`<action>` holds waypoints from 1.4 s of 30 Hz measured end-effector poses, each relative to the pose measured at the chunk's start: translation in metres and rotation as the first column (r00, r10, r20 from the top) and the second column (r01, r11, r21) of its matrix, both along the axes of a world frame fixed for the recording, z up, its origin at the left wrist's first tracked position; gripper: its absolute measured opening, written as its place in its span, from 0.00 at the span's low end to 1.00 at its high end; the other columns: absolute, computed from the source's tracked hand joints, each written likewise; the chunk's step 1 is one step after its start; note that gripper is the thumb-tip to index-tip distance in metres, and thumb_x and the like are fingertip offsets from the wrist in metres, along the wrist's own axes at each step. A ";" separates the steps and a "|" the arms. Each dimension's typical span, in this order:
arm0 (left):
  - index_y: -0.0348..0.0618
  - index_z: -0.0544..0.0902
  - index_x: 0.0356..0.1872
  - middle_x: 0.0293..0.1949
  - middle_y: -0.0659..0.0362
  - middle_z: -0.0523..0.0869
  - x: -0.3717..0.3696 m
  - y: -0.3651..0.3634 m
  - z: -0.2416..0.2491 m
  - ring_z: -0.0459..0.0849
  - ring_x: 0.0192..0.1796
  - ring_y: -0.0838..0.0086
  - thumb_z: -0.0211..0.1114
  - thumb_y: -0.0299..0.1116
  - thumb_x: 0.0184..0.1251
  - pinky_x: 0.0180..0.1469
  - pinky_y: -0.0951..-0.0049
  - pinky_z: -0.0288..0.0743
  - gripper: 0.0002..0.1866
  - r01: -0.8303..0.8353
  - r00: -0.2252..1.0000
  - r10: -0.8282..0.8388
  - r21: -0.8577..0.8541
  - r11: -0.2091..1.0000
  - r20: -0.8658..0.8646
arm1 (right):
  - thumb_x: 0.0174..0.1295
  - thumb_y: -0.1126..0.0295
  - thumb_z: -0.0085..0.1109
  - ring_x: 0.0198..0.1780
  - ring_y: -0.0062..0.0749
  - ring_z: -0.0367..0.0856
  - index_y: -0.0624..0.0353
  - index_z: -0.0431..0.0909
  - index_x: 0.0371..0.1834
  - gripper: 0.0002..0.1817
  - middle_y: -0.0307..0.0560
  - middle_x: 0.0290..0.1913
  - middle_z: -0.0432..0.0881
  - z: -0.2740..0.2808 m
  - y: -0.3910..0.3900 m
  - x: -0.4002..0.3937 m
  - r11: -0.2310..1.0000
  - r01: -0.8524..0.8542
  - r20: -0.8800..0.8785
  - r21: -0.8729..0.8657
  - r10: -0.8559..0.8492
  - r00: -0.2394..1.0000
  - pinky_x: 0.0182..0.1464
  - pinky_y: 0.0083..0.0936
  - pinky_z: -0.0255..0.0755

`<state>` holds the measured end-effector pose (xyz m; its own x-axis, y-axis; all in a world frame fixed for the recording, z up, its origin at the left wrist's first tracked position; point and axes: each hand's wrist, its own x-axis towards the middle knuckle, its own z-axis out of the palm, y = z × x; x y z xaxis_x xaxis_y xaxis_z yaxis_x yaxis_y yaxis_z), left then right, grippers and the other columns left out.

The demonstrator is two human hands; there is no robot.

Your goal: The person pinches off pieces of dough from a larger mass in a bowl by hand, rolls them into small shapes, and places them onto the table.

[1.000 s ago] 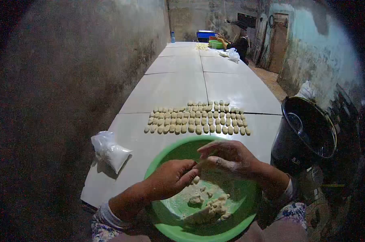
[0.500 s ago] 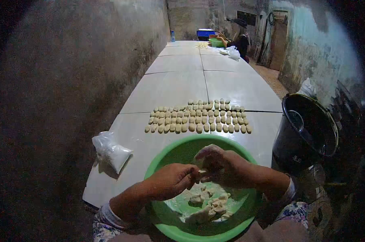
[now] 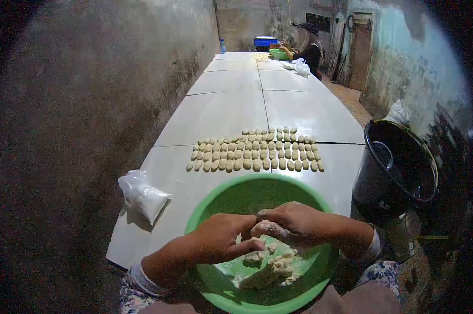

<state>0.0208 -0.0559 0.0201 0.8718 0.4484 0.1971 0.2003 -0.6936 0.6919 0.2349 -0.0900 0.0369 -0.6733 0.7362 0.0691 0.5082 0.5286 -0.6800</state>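
Note:
Above the green basin (image 3: 198,214), my two hands meet at the fingertips. My right hand (image 3: 299,222) is curled closed around a piece of dough mostly hidden by its floury fingers. My left hand (image 3: 223,238) has its thumb stretched away from its fingers, whose tips reach against the right hand. Below them, torn lumps of pale dough (image 3: 282,266) lie in the floured bottom of the basin. Just beyond the basin's far rim, several rows of small oval dough pieces (image 3: 256,155) are laid out on the white tabletop.
A clear plastic bag of white powder (image 3: 145,199) rests on the table (image 3: 215,112) at the left. On the right stands a big black bucket (image 3: 375,180). At the far end, a person (image 3: 310,49) works beside another green basin (image 3: 279,54) and a plastic bag (image 3: 300,67).
My left thumb has moved away from its fingers, out of a pinch on a bit of dough. My right hand has lowered slightly and its raised fingers have curled in.

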 end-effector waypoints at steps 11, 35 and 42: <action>0.39 0.74 0.42 0.29 0.45 0.80 -0.002 0.001 0.003 0.80 0.33 0.47 0.45 0.44 0.74 0.38 0.58 0.73 0.18 0.038 0.998 -0.044 -0.122 0.992 -0.047 | 0.71 0.52 0.37 0.41 0.60 0.79 0.62 0.75 0.45 0.24 0.63 0.37 0.80 0.005 0.004 0.005 0.993 0.027 -0.031 -0.115 -0.031 0.999 0.45 0.44 0.72; 0.38 0.72 0.34 0.26 0.50 0.78 -0.001 0.006 -0.010 0.81 0.30 0.58 0.43 0.43 0.76 0.36 0.62 0.73 0.19 0.032 0.996 -0.043 -0.136 0.990 -0.076 | 0.72 0.55 0.37 0.38 0.56 0.79 0.61 0.74 0.45 0.21 0.60 0.35 0.79 0.006 0.005 0.005 0.988 -0.050 0.019 -0.145 0.054 0.998 0.41 0.44 0.71; 0.39 0.73 0.38 0.27 0.51 0.80 -0.005 0.005 -0.001 0.82 0.31 0.62 0.43 0.45 0.76 0.38 0.63 0.74 0.19 0.086 0.995 -0.098 -0.312 0.946 -0.022 | 0.68 0.52 0.45 0.41 0.55 0.81 0.58 0.69 0.51 0.21 0.61 0.38 0.80 -0.001 0.008 0.011 0.999 -0.008 -0.073 -0.043 0.005 0.997 0.45 0.44 0.73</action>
<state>0.0161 -0.0505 0.0193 0.9163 0.3995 0.0283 0.1748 -0.4627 0.8691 0.2455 -0.0820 0.0355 -0.6726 0.7349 0.0869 0.4526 0.5014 -0.7374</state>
